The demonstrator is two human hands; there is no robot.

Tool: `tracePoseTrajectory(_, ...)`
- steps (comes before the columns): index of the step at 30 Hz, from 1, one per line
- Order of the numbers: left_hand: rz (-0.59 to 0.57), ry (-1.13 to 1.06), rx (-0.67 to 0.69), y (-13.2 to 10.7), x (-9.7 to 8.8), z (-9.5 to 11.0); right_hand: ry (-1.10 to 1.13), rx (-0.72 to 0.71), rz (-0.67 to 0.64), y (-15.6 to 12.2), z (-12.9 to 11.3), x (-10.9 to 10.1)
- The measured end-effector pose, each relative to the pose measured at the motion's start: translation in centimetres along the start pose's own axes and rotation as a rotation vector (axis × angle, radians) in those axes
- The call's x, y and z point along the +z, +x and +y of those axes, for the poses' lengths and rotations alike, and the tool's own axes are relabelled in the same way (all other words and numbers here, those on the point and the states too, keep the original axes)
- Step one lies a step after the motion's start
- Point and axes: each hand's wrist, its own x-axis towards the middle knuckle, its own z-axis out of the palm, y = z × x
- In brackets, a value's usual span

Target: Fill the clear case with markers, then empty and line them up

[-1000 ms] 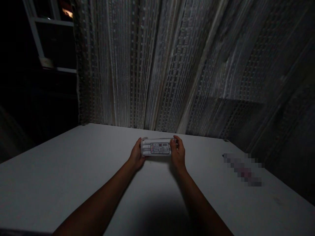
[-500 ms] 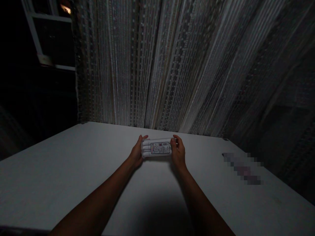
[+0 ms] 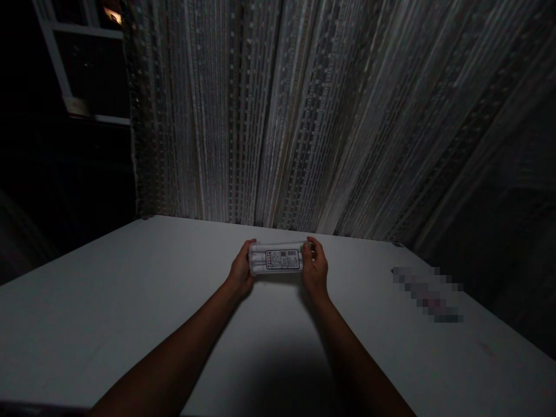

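Note:
A white pack of several pens or markers (image 3: 276, 259), with a printed label on its front, is held level above the far part of a white table (image 3: 108, 301). My left hand (image 3: 240, 270) grips the pack's left end, fingers curled round it. My right hand (image 3: 315, 267) grips its right end the same way. Both forearms reach forward from the bottom of the view. The room is dim.
A curtain of hanging beaded strings (image 3: 278, 110) fills the wall behind the table. A blurred-out object (image 3: 428, 292) lies on the table at the right. A white window frame (image 3: 65, 75) shows in the dark at the upper left.
The pack has tipped slightly and sits a little higher between my hands. My left fingers have closed round its end again after lifting off briefly.

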Motion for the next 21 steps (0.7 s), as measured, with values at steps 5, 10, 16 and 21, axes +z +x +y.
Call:
tracePoseTrajectory(5, 0.039, -0.013, -0.022, 0.3, -0.3, -0.2, -0.036, -0.053, -0.025, 0.0, -0.3, -0.1)
tracePoseTrajectory(10, 0.027, -0.031, -0.049, 0.8, -0.8, -0.5, -0.096, -0.111, -0.025, -0.1, -0.7, -0.3)
tracePoseTrajectory(16, -0.049, -0.025, -0.088, 1.0, -0.9, -0.8, -0.137, -0.168, -0.02, -0.2, -1.0, -0.4)
tracePoseTrajectory(21, -0.042, -0.018, -0.091, 0.7, -0.8, -0.7, -0.154, -0.162, 0.004, -0.2, -1.0, -0.3)
